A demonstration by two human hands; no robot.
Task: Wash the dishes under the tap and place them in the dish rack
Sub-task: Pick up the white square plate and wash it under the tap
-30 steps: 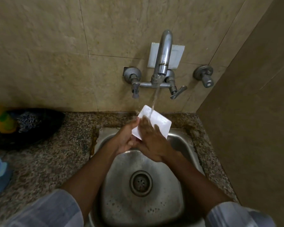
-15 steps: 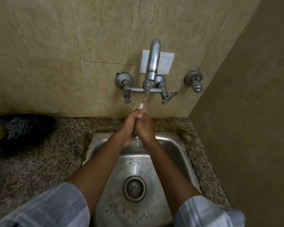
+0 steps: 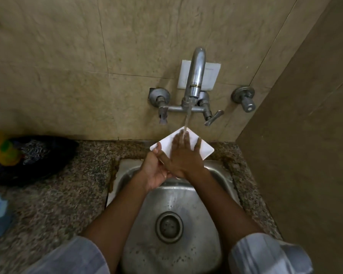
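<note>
I see a flat white square plate (image 3: 202, 148) with rounded corners, smooth and glossy, held tilted over the back edge of the stainless steel sink (image 3: 216, 244). My left hand (image 3: 153, 172) is closed on the plate's lower left edge, thumb on top near the corner, fingers curled underneath. My right hand (image 3: 183, 160) lies flat and spread on the plate's upper face, palm down, gripping nothing, fingers a bit blurred.

A thin stream of water (image 3: 187, 117) falls from the curved chrome tap (image 3: 196, 74) and lands on the right hand's fingers and the plate's far part. The tap is wall-mounted, dull metal, with a lever handle on each side and a separate round metal valve (image 3: 245, 99) to its right. Behind the spout sits a white rectangular plastic wall plate (image 3: 212, 76).

The sink basin is scuffed and spotted with dark specks, with a round perforated metal drain (image 3: 169, 227) in the middle. Around it runs a speckled brown granite counter (image 3: 57, 204), rust-stained at the sink rim. Walls are beige matte tiles (image 3: 67, 66). On the far left counter lies a dark crumpled bag (image 3: 40, 157) with something yellow-green beside it, too blurred to tell what. Pale striped sleeves (image 3: 265, 256) cover both upper arms.
</note>
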